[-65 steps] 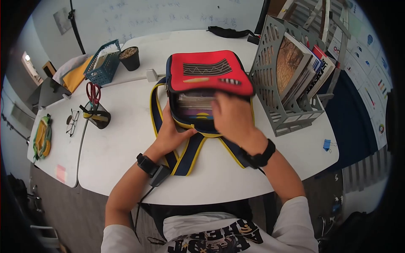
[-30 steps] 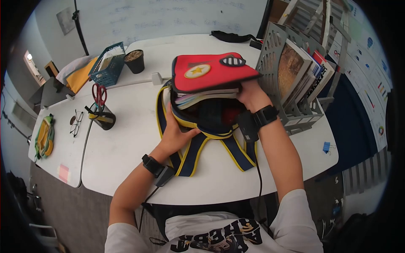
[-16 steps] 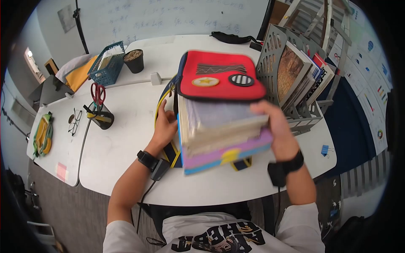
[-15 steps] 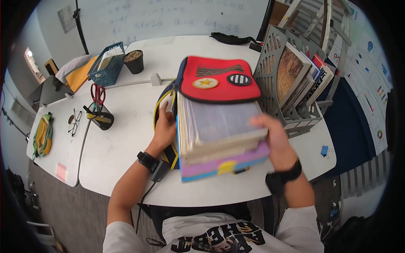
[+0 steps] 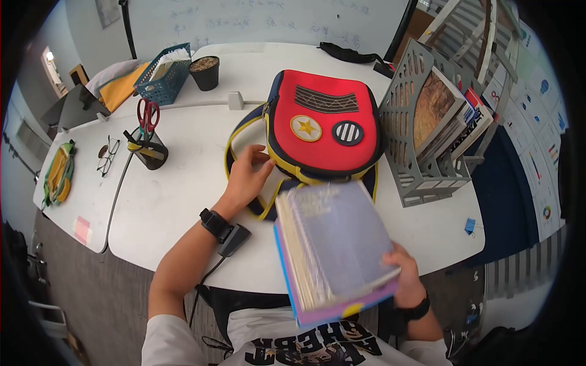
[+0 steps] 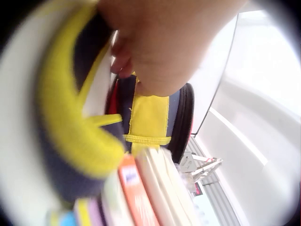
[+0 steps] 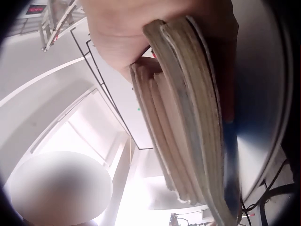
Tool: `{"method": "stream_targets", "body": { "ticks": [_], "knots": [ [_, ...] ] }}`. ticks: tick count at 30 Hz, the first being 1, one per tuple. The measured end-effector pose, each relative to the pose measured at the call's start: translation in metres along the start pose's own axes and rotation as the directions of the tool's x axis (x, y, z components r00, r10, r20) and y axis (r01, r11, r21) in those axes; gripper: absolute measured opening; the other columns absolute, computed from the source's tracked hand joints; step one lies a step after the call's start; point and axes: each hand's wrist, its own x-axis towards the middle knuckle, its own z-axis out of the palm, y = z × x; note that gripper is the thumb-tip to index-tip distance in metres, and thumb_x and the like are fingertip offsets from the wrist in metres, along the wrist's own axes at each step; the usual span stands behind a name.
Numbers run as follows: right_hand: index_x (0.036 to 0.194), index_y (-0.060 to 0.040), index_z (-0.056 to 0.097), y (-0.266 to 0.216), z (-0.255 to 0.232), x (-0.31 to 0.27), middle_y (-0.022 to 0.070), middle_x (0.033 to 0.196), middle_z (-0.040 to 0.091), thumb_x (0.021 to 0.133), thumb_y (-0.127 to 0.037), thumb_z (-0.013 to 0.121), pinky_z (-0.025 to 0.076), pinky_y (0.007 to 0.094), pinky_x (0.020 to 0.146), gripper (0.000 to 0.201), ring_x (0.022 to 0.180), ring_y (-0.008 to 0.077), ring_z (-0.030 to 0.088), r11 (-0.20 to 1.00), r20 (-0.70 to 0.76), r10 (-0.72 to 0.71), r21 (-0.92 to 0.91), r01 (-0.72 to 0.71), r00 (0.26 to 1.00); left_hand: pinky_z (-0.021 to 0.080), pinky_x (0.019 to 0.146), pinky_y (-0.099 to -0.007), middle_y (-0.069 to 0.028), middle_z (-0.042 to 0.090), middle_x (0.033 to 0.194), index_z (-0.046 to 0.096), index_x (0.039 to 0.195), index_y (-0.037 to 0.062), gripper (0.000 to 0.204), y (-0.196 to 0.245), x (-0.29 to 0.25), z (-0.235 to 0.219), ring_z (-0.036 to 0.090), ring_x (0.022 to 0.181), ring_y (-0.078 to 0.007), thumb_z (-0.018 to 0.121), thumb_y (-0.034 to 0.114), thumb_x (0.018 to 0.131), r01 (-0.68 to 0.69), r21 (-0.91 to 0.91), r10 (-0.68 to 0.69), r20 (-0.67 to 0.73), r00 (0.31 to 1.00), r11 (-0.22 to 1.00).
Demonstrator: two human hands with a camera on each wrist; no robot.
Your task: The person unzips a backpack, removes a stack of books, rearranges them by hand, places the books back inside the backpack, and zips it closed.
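While the right hand [image 5: 408, 282] grips a thick stack of books [image 5: 334, 247] by its lower right corner, thumb on top and fingers curled beneath, the stack hangs tilted in the lower middle of the frame, clear of the table and over the person's lap. Holding it from one corner lets the worn, yellowed page edges fan slightly; the top cover looks glossy and grey-violet, the bottom book purple with a blue spine. Just above the stack lies the backpack [image 5: 320, 127], soft fabric, red front panel with a round star patch and a striped patch, navy body, yellow piping. The left hand [image 5: 248, 175] rests at its lower left edge, apparently to steady it; in the wrist view the fingers [image 6: 123, 60] are curled round the yellow trim. At right stands a grey perforated file rack [image 5: 408, 116] holding upright books. In the upper left sit a dark cup with red-handled scissors [image 5: 146, 116], eyeglasses [image 5: 105, 158] and a teal mesh basket [image 5: 163, 75] on the white table [image 5: 171, 207].
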Motion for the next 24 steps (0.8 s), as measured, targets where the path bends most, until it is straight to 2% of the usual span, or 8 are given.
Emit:
{"method": "stream_targets", "body": {
  "ticks": [5, 8, 11, 15, 17, 20, 23, 24],
  "knots": [
    [0.121, 0.002, 0.052, -0.038, -0.006, 0.077, 0.0102, 0.102, 0.061, 0.076, -0.02, 0.057, 0.051, 0.0342, 0.079, 0.051, 0.09, 0.0218, 0.061, 1.0, -0.043, 0.028, -0.013, -0.029, 0.999, 0.048, 0.082, -0.0297, -0.0106, 0.065, 0.097, 0.053, 0.102, -0.001, 0.02, 0.005, 0.001, 0.0, 0.063, 0.09, -0.0194, 0.063, 0.01, 0.089, -0.088, -0.077, 0.071, -0.198, 0.978, 0.993],
    [0.113, -0.0015, 0.057, -0.046, -0.006, 0.134, 0.0091, 0.097, 0.061, 0.078, -0.022, 0.058, 0.052, 0.0355, 0.075, 0.04, 0.085, 0.0215, 0.061, 0.999, -0.014, -0.01, 0.031, 0.01, 1.0, 0.045, 0.068, -0.0267, -0.0048, 0.059, 0.082, 0.056, 0.093, 0.0014, 0.014, 0.003, 0.0, 0.003, 0.053, 0.073, -0.0128, 0.064, 0.011, 0.088, -0.202, 0.031, 0.202, -0.3, 0.932, 0.979],
    [0.112, -0.0032, 0.058, -0.056, 0.002, 0.165, 0.0102, 0.099, 0.06, 0.079, -0.022, 0.058, 0.052, 0.0358, 0.075, 0.038, 0.086, 0.0223, 0.061, 0.993, -0.016, -0.027, 0.113, 0.028, 1.0, 0.043, 0.065, -0.0237, -0.0033, 0.06, 0.082, 0.056, 0.09, 0.0005, 0.022, 0.013, -0.004, -0.001, 0.054, 0.074, -0.0096, 0.061, 0.022, 0.093, 0.177, -0.072, -0.179, -0.031, 0.983, 0.982],
    [0.124, -0.0004, 0.05, -0.044, 0.015, 0.145, 0.0119, 0.108, 0.058, 0.079, -0.02, 0.058, 0.052, 0.0353, 0.079, 0.05, 0.091, 0.024, 0.06, 0.989, 0.064, 0.014, 0.149, -0.023, 0.998, 0.047, 0.07, -0.0305, -0.0095, 0.063, 0.08, 0.059, 0.099, -0.0026, 0.046, 0.012, -0.007, 0.005, 0.057, 0.073, -0.016, 0.048, 0.042, 0.098, 0.285, -0.207, -0.256, 0.158, 0.954, 0.936],
    [0.132, 0.0017, 0.042, -0.033, 0.012, 0.128, 0.0125, 0.115, 0.056, 0.078, -0.016, 0.06, 0.051, 0.0349, 0.082, 0.059, 0.1, 0.0236, 0.058, 0.99, 0.204, 0.007, 0.138, -0.036, 0.979, 0.048, 0.079, -0.0335, -0.0155, 0.063, 0.097, 0.056, 0.113, -0.005, 0.057, 0.019, -0.005, 0.002, 0.059, 0.089, -0.0186, 0.041, 0.049, 0.098, 0.285, -0.133, -0.251, 0.224, 0.942, 0.949],
    [0.135, 0.0036, 0.039, -0.023, 0.015, 0.111, 0.0125, 0.118, 0.057, 0.08, -0.014, 0.065, 0.05, 0.0334, 0.081, 0.063, 0.096, 0.0223, 0.06, 0.971, 0.274, -0.069, -0.204, 0.128, 0.959, 0.045, 0.09, -0.0348, -0.0242, 0.045, 0.127, 0.045, 0.129, -0.0094, 0.071, 0.008, -0.004, 0.005, 0.051, 0.108, -0.0237, 0.05, 0.051, 0.093, 0.294, -0.178, -0.254, 0.216, 0.943, 0.939],
    [0.124, 0.0051, 0.05, -0.047, 0.015, 0.115, 0.0132, 0.106, 0.063, 0.081, -0.03, 0.07, 0.05, 0.0328, 0.076, 0.059, 0.086, 0.0218, 0.062, 0.744, 0.217, -0.001, -0.652, 0.146, 0.976, 0.045, 0.091, -0.0345, -0.0217, 0.042, 0.123, 0.045, 0.13, -0.0075, 0.077, 0.023, -0.01, 0.005, 0.051, 0.101, -0.0248, 0.061, 0.053, 0.086, 0.277, -0.005, -0.271, 0.202, 0.941, 0.961],
    [0.124, 0.0051, 0.05, -0.055, 0.018, 0.118, 0.0132, 0.106, 0.063, 0.081, -0.03, 0.07, 0.05, 0.0328, 0.076, 0.059, 0.086, 0.0218, 0.062, 0.743, 0.226, -0.009, -0.651, 0.158, 0.974, 0.046, 0.088, -0.0344, -0.0196, 0.039, 0.119, 0.045, 0.131, -0.0065, 0.08, 0.018, -0.01, 0.009, 0.048, 0.098, -0.0246, 0.067, 0.052, 0.081, 0.248, -0.032, -0.238, 0.181, 0.954, 0.968]
  ]
}}
